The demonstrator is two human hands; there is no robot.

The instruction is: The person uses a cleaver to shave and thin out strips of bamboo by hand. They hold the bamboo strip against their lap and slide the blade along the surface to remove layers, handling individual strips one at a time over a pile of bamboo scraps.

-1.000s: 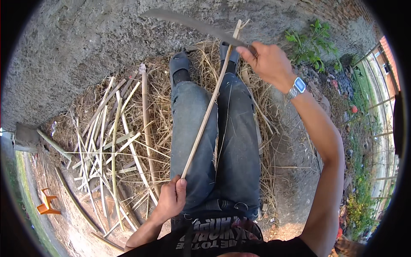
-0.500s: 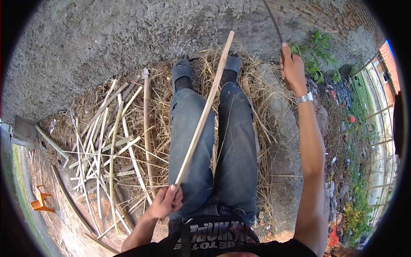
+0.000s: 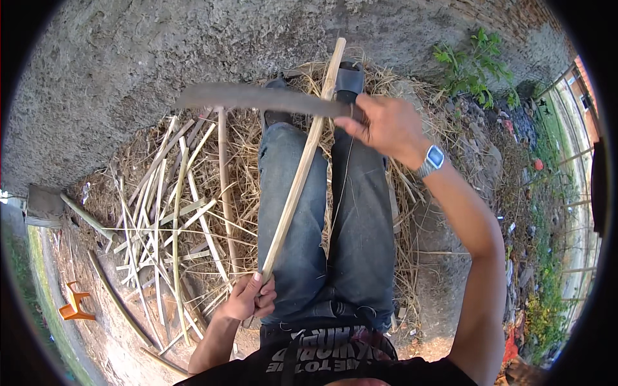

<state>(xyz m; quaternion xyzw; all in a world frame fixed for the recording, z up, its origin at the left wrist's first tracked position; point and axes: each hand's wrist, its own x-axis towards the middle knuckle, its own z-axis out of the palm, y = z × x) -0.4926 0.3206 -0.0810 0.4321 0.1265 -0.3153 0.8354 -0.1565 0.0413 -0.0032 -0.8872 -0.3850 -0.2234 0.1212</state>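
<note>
Now, left hand [image 3: 250, 297] pinching the pale strip [image 3: 302, 167], right hand [image 3: 389, 125] (clenched round the machete [image 3: 257, 98]) beside its upper half. A glancing stroke could catch the leg [image 3: 306, 225] beneath the strip.

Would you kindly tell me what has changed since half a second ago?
The right hand has swung leftward, still holding the long knife; its blade pointed away and now points left, crossing the wooden strip in view. Whether they touch is unclear. Nothing was released. The left hand keeps its grip on the strip's near end, and the scattered strips lie as before.
</note>
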